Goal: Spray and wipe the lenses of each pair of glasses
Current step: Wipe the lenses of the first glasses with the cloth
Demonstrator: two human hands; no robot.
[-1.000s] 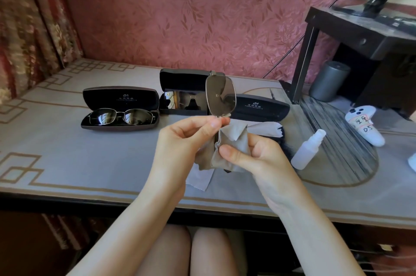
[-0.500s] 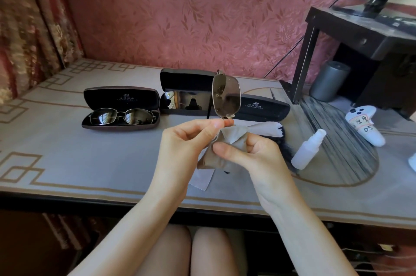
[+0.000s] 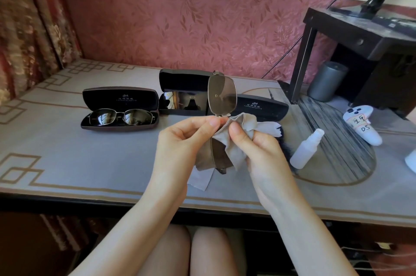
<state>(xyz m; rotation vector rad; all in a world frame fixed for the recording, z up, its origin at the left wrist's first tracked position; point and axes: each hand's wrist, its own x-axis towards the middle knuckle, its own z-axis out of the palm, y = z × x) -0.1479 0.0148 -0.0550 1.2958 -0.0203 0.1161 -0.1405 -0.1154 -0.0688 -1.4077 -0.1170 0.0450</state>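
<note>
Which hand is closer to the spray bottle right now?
Right. The right hand, gripping the cloth, is just left of the spray bottle in the picture, apart from it. The left hand, pinching the glasses, lies farther left, beyond the right hand.

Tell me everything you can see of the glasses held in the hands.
The thin metal-framed glasses with brown-tinted squarish lenses are held on end, one lens over the other. The upper lens stands bare and carries a small D mark. The left hand pinches the frame at the bridge. The lower lens is partly wrapped in a grey-beige cloth, which the right hand grips. A dark temple tip shows below.
</note>
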